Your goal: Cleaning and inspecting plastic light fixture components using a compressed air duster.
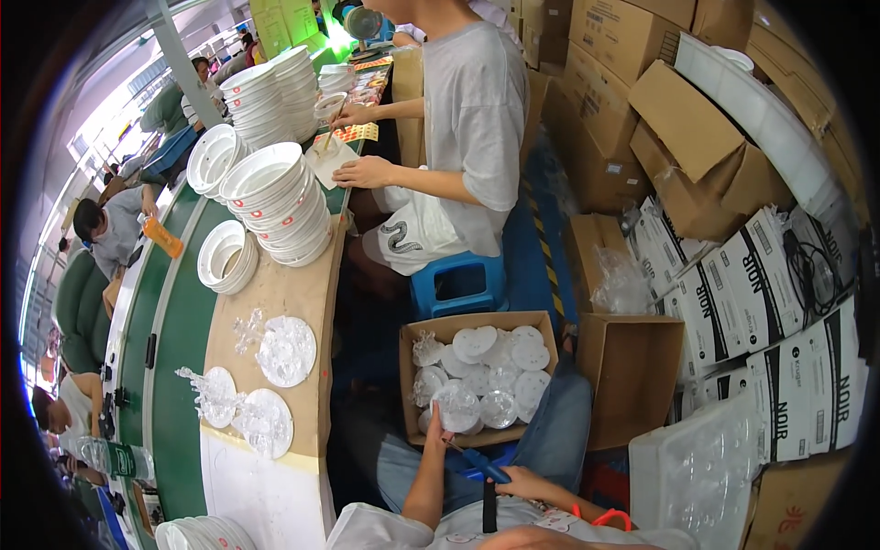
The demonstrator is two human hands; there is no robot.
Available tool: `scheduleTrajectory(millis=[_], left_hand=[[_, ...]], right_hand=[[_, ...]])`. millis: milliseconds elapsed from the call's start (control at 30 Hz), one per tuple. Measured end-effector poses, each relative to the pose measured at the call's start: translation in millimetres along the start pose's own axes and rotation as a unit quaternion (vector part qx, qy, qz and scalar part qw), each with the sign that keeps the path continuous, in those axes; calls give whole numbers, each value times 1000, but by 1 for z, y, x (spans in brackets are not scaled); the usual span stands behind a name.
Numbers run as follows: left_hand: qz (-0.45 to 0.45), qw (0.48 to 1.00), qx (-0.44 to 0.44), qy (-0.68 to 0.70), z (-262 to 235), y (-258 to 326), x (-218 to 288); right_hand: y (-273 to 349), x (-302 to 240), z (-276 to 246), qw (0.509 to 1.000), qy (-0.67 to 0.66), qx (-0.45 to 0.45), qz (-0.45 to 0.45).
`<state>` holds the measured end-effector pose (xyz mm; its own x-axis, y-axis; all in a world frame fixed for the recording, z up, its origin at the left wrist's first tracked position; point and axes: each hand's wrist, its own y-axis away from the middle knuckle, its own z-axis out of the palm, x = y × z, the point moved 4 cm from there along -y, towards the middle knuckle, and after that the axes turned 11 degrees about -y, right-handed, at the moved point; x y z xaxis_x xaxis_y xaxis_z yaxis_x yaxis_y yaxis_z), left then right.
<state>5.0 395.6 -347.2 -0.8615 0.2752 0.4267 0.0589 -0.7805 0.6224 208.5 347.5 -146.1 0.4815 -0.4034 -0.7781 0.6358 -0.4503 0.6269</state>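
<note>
My left hand (437, 432) holds a round clear plastic disc (456, 404) by its near edge, over an open cardboard box (547, 323) in front of my lap. My right hand (524, 483) is closed round the end of a blue-handled tool (484, 466). The tool's thin tip points toward my left hand; its exact kind is not clear. Several similar clear discs (529, 392) fill the box, partly overlapping. On the table to my left lie a few more clear plastic pieces (286, 352), some with branching bits attached.
Stacked white bowls (284, 206) stand farther along the table edge, beside a green conveyor belt (179, 367). Beyond the box, a co-worker in a grey shirt (467, 110) sits at a blue stool (458, 284). Cartons (632, 367) and a white plastic tray (697, 458) crowd my right.
</note>
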Motion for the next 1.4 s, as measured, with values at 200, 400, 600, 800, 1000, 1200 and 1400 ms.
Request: scheduleTrajectory(millis=[200,400,600,800,1000,1200,1400], left_hand=[[-9,999,36,9,-17,-3,-4],[-16,996,50,-74,-25,-2,-8],[-14,998,45,-36,-37,-1,-5],[11,999,31,5,-26,6,-6],[6,997,75,1,-33,7,-3],[-2,997,75,-4,-30,10,-9],[15,999,47,-6,-42,5,-10]], right_hand=[[0,-5,1,1000,8,-4,11],[-3,1,0,1000,7,4,-1],[-3,-5,4,1000,11,-7,-4],[-5,-6,0,1000,16,-13,2],[-6,-11,4,1000,6,-14,-4],[0,-6,0,999,26,-10,-21],[6,-2,0,1000,30,0,-4]])
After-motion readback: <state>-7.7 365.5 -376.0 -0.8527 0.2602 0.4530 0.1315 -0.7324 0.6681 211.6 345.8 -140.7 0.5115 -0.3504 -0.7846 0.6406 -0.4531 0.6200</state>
